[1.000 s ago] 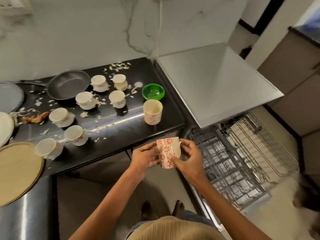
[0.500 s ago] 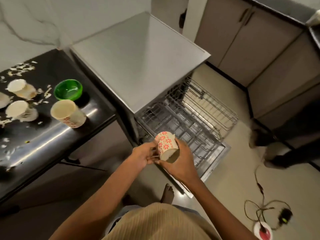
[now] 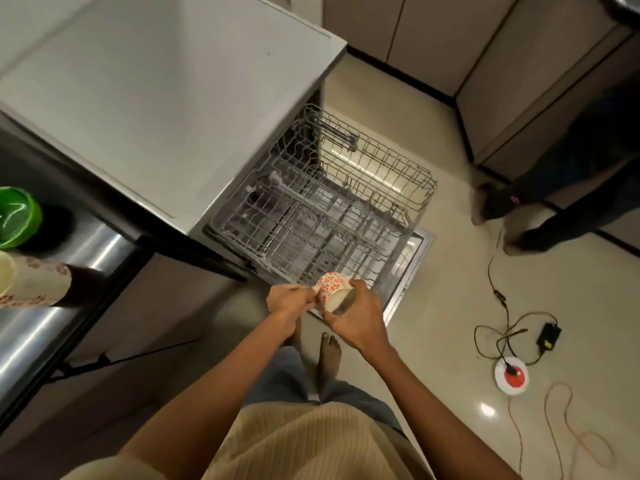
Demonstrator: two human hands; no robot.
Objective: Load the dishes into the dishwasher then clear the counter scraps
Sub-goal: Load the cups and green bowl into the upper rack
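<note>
A cream mug with red flowers (image 3: 331, 291) is tilted on its side, mouth toward me, just above the near edge of the open dishwasher door. My right hand (image 3: 356, 315) grips it from the right and below. My left hand (image 3: 290, 300) pinches its left side. The dishwasher (image 3: 166, 98) stands open with two wire racks (image 3: 322, 223) pulled out, holding no dishes that I can see. On the black counter (image 3: 52, 323) at the far left sit a green bowl (image 3: 17, 216) and a second flowered mug (image 3: 31, 285).
Another person's legs and feet (image 3: 540, 209) stand on the tiled floor right of the racks. Black and orange cables (image 3: 502, 306), a small black box and a round white-and-red disc (image 3: 512, 375) lie on the floor at right. Beige cabinets line the back.
My view has swung right from the counter to the dishwasher. The mug has moved with both hands toward the racks and has tipped from upright onto its side.
</note>
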